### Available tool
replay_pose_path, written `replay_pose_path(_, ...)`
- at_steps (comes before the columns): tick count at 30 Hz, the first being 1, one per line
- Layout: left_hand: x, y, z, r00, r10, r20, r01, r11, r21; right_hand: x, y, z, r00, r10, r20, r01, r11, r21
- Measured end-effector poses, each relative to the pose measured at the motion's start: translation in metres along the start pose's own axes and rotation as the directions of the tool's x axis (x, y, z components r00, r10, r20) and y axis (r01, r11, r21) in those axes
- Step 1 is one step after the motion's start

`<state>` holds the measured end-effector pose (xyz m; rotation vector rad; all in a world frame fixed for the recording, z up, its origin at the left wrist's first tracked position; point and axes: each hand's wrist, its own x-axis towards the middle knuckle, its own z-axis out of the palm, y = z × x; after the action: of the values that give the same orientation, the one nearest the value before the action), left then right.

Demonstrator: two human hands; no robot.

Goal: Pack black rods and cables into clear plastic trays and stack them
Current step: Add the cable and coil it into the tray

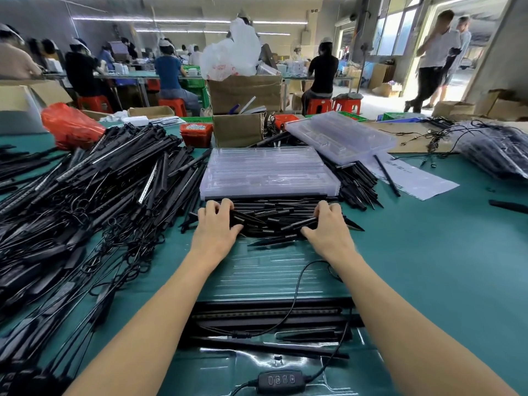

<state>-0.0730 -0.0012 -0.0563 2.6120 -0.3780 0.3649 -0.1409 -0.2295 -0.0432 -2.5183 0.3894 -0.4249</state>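
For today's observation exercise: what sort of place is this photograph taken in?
Most likely a factory packing floor. Heaps of black rods cover the green table, clear plastic trays sit stacked, and other workers sit at long benches behind.

Both hands' fingertips vanish under the small pile of black spikes (285,221). The big heap of rods (85,210) runs off the left edge. The controller's (281,380) button markings are too small to read.

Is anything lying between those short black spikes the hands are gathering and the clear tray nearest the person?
Nothing visible blocks the way. Both the left hand and right hand already grip the spike pile, and the open tray lies directly in front, its near slots partly filled.
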Motion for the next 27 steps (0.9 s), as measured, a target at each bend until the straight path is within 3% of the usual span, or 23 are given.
replay_pose_path(2, 0.000, -0.001, 0.001, 1.000, -0.007, 0.000, 0.007, 1.000, -0.005, 0.003, -0.001, 0.000, 1.000, -0.011, 0.000, 0.011, 0.999, -0.038)
replay_pose_path(6, -0.001, 0.001, 0.000, 0.999, 0.027, -0.018, -0.023, 0.984, 0.179, 0.008, -0.003, -0.002, 0.993, -0.026, -0.112, -0.008, 0.956, -0.293)
replay_pose_path(9, -0.004, 0.007, -0.006, 0.976, 0.217, -0.024, -0.215, 0.975, 0.052, 0.010, -0.007, -0.002, 0.992, 0.000, -0.123, -0.026, 0.978, -0.209)
replay_pose_path(12, -0.005, 0.012, -0.009, 0.911, 0.375, 0.174, -0.370, 0.927, -0.060, 0.012, -0.009, -0.002, 0.992, 0.037, -0.120, -0.057, 0.983, -0.173)
replay_pose_path(14, -0.005, 0.018, -0.007, 0.885, 0.375, 0.277, -0.375, 0.926, -0.056, 0.013, -0.008, -0.002, 0.987, 0.079, -0.137, -0.095, 0.989, -0.115)
replay_pose_path(19, -0.002, 0.029, -0.004, 0.879, 0.363, 0.310, -0.375, 0.927, -0.022, 0.017, -0.001, -0.007, 0.963, 0.234, -0.134, -0.218, 0.968, 0.122)
replay_pose_path(21, -0.001, 0.029, -0.008, 0.899, 0.362, 0.248, -0.365, 0.930, -0.034, 0.019, 0.001, -0.011, 0.948, 0.285, -0.143, -0.240, 0.932, 0.270)
replay_pose_path(23, 0.003, 0.024, -0.015, 0.950, 0.303, 0.079, -0.296, 0.951, -0.089, 0.021, 0.002, -0.016, 0.937, 0.322, -0.133, -0.237, 0.870, 0.432)
replay_pose_path(25, 0.009, 0.014, -0.023, 0.982, 0.188, -0.033, -0.190, 0.976, -0.107, 0.019, 0.003, -0.019, 0.941, 0.297, -0.164, -0.200, 0.876, 0.439)
replay_pose_path(27, 0.012, 0.002, -0.029, 0.994, 0.103, -0.037, -0.105, 0.993, -0.061, 0.016, 0.003, -0.019, 0.962, 0.220, -0.161, -0.147, 0.915, 0.375)
